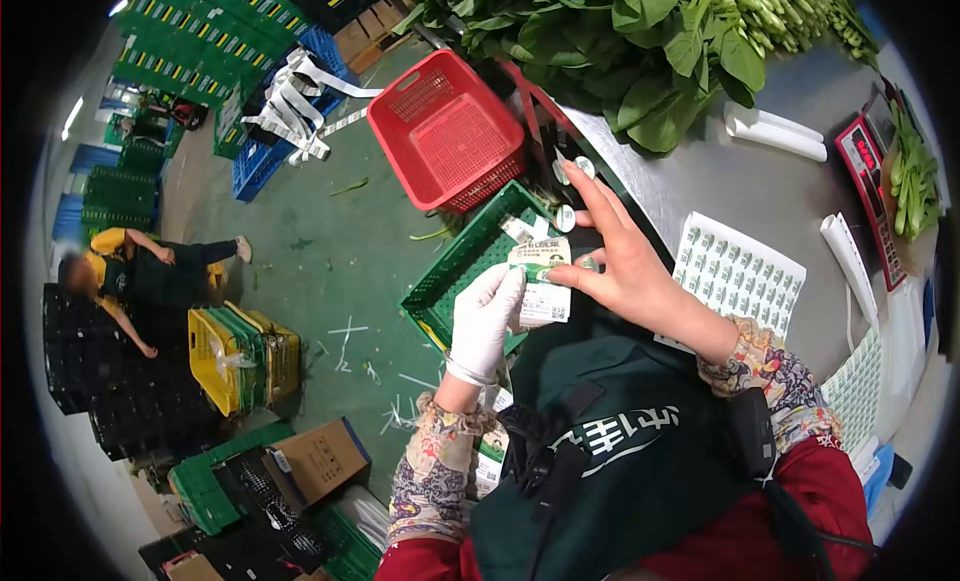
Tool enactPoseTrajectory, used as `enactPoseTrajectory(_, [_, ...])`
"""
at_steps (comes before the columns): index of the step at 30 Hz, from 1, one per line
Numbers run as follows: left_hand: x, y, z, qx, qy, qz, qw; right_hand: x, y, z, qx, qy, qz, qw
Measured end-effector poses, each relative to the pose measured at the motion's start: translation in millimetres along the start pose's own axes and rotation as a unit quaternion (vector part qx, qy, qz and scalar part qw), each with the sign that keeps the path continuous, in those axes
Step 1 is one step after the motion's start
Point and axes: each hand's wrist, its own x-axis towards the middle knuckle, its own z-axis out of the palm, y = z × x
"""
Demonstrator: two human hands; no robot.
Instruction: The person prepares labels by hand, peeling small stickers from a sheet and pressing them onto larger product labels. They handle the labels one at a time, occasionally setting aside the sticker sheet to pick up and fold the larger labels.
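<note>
My left hand (pixel 479 326), in a white glove, pinches a green-and-white printed paper label (pixel 542 303) in front of my apron. My bare right hand (pixel 640 271) is at the label's right edge, its thumb pressed against the printed face. The other fingers of that hand are stretched out and spread. Small round stickers (pixel 565 218) cling near its fingertips. Below my left wrist hangs more label strip (pixel 490 451), partly hidden by the sleeve. Behind the label stands a green crate (pixel 430 299) with some paper in it.
A red basket (pixel 445 131) stands beyond the crate. On the metal table (pixel 640 171) at right lie leafy greens (pixel 650 71), a sticker sheet (pixel 740 271), white rolls (pixel 775 133) and a red scale (pixel 868 181). Another person (pixel 130 266) is at left near yellow crates (pixel 225 361).
</note>
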Motion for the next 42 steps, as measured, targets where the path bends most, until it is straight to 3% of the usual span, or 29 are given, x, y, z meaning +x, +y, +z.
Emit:
enactPoseTrajectory(4, [4,-2,0,-0.065,-0.031,-0.006,0.997,0,0,12,0.118,-0.066,0.027,0.99])
enactPoseTrajectory(6, [1,-11,4,-0.01,-0.009,0.069,0.998,7,7,14,0.17,-0.054,0.035,0.983])
enactPoseTrajectory(8, [-15,-11,-2,0.284,0.059,0.207,0.934,20,9,12,0.255,-0.017,0.051,0.966])
enactPoseTrajectory(9, [-28,-11,-1,0.274,0.042,0.209,0.938,26,8,8,0.228,0.011,0.037,0.973])
enactPoseTrajectory(10, [-42,-4,-2,0.463,0.046,0.26,0.846,31,9,3,0.201,0.023,0.038,0.978])
enactPoseTrajectory(12, [-63,-8,-9,0.587,0.011,0.207,0.782,41,15,-4,0.178,0.071,0.002,0.981])
enactPoseTrajectory(15, [-72,-24,-49,0.643,0.028,0.168,0.746,47,20,-15,0.152,0.128,0.0,0.98])
enactPoseTrajectory(16, [-75,-24,-59,0.691,0.033,0.171,0.701,48,22,-18,0.141,0.149,-0.005,0.979])
enactPoseTrajectory(19, [-77,-9,-74,0.715,-0.011,0.141,0.685,50,32,-29,0.091,0.198,0.01,0.976])
enactPoseTrajectory(22, [-55,-6,-103,0.683,-0.163,0.147,0.697,52,29,-37,0.165,0.207,-0.03,0.964])
enactPoseTrajectory(24, [-20,-22,-134,0.659,-0.218,0.17,0.7,51,26,-38,0.169,0.203,-0.024,0.964])
enactPoseTrajectory(26, [16,-46,-149,0.735,-0.189,0.164,0.63,48,25,-34,0.179,0.202,-0.025,0.962])
enactPoseTrajectory(28, [57,-75,-147,0.709,-0.199,0.055,0.674,44,24,-25,0.177,0.198,0.0,0.964])
enactPoseTrajectory(29, [74,-99,-142,0.728,-0.193,0.028,0.657,42,27,-20,0.188,0.194,0.002,0.963])
enactPoseTrajectory(30, [83,-104,-126,0.713,-0.242,0.009,0.658,42,29,-16,0.199,0.191,0.002,0.961])
enactPoseTrajectory(31, [101,-143,-132,0.651,-0.257,-0.033,0.713,39,27,-14,0.167,0.19,0.005,0.967])
enactPoseTrajectory(32, [111,-156,-116,0.672,-0.299,-0.107,0.669,38,22,-11,0.161,0.169,0.024,0.972])
enactPoseTrajectory(33, [111,-160,-97,0.711,-0.267,-0.058,0.647,37,21,-9,0.157,0.165,0.03,0.973])
enactPoseTrajectory(35, [108,-156,-75,0.722,-0.144,0.066,0.673,33,11,-8,0.124,0.147,0.042,0.98])
enactPoseTrajectory(36, [97,-129,-60,0.687,-0.051,0.139,0.712,33,13,-7,0.13,0.146,0.05,0.979])
enactPoseTrajectory(38, [79,-75,-43,0.623,0.022,0.257,0.738,34,16,-5,0.126,0.158,0.047,0.978])
enactPoseTrajectory(39, [66,-50,-36,0.596,0.045,0.283,0.75,35,19,-5,0.093,0.165,0.046,0.981])
enactPoseTrajectory(40, [52,-32,-32,0.623,0.051,0.303,0.719,36,26,-1,0.095,0.167,0.047,0.98])
enactPoseTrajectory(42, [13,4,-20,0.581,0.027,0.303,0.755,37,24,2,0.093,0.169,0.076,0.978])
